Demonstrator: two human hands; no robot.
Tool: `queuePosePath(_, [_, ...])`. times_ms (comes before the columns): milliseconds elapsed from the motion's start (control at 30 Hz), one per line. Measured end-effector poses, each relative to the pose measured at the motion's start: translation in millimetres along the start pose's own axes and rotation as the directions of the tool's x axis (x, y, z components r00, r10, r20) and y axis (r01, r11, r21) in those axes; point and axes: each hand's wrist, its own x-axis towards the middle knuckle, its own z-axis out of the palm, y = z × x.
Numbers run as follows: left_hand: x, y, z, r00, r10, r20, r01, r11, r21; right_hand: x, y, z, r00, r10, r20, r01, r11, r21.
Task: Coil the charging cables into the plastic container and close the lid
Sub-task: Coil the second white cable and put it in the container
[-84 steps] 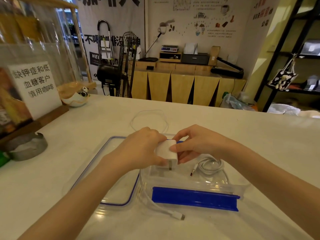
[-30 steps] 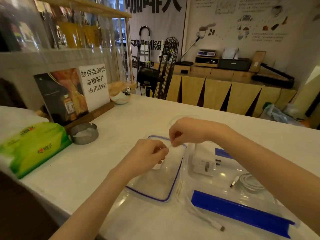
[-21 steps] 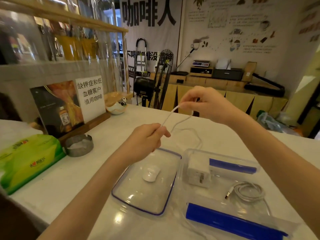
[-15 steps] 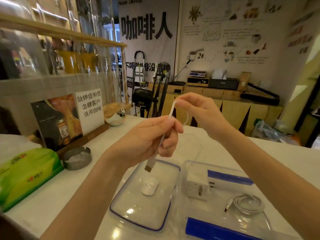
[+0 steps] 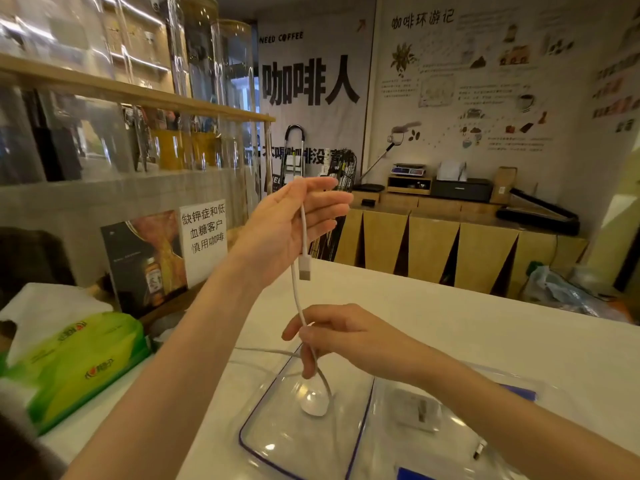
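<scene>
My left hand [image 5: 287, 226] is raised above the counter and pinches a white charging cable [image 5: 297, 299] near its top; the USB plug [image 5: 304, 272] dangles beside my palm. My right hand [image 5: 332, 337] is lower and grips the same cable. Below it the cable runs down to a white round puck [image 5: 314, 404], which lies on the clear blue-rimmed lid [image 5: 258, 434]. To the right is the clear plastic container [image 5: 554, 393]. It holds a white charger adapter [image 5: 419, 408], and the plug of a second cable [image 5: 479, 450] shows near my right forearm.
A green tissue pack [image 5: 79, 358] lies at the counter's left edge. Behind it stand a printed sign [image 5: 204, 230] and a glass display case [image 5: 104, 133]. A plastic bag [image 5: 561, 292] sits past the counter's far right. Blue container latches [image 5: 519, 396] flank the box.
My left hand has lifted the plug end high. My right hand has come down along the cable to just above the lid. The view has tilted upward.
</scene>
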Motion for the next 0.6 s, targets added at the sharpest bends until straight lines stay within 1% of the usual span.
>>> queuePosePath(67, [1, -4, -7, 0.999, -0.022, -0.028, 0.022, 1.000, -0.008, -3, -6, 0, 0.999, -0.022, -0.032, 0.021, 0.999, -0.034])
queuePosePath(133, [0, -7, -14, 0.998, -0.043, -0.035, 0.043, 0.999, 0.011, -6, -11, -1, 0.995, -0.035, -0.093, 0.027, 0.996, -0.086])
queuePosePath(200, [-3, -9, -22, 0.997, -0.069, -0.029, 0.071, 0.993, 0.098, -8, -14, -3, 0.981, -0.052, -0.185, 0.025, 0.989, -0.147])
queuePosePath(267, [-8, -11, -27, 0.993, -0.118, -0.006, 0.116, 0.967, 0.227, -9, -17, -7, 0.956, -0.074, -0.283, 0.005, 0.972, -0.236])
queuePosePath(367, [-14, -14, -34, 0.968, -0.240, 0.072, 0.184, 0.874, 0.450, -13, -24, -15, 0.905, -0.159, -0.395, -0.013, 0.917, -0.398])
queuePosePath(433, [-18, -15, -34, 0.937, -0.326, 0.127, 0.198, 0.794, 0.575, -17, -31, -21, 0.885, -0.217, -0.411, -0.005, 0.880, -0.475])
queuePosePath(467, [-19, -16, -32, 0.925, -0.348, 0.153, 0.184, 0.762, 0.621, -18, -34, -25, 0.878, -0.251, -0.408, 0.005, 0.857, -0.515])
queuePosePath(500, [-21, -17, -29, 0.913, -0.364, 0.184, 0.167, 0.746, 0.645, -19, -37, -29, 0.868, -0.284, -0.406, 0.015, 0.834, -0.551])
queuePosePath(533, [-22, -19, -26, 0.897, -0.382, 0.221, 0.162, 0.752, 0.639, -20, -40, -34, 0.855, -0.316, -0.411, 0.026, 0.817, -0.575])
queuePosePath(600, [-23, -23, -21, 0.856, -0.420, 0.303, 0.221, 0.825, 0.521, -23, -45, -43, 0.820, -0.374, -0.433, 0.070, 0.817, -0.573])
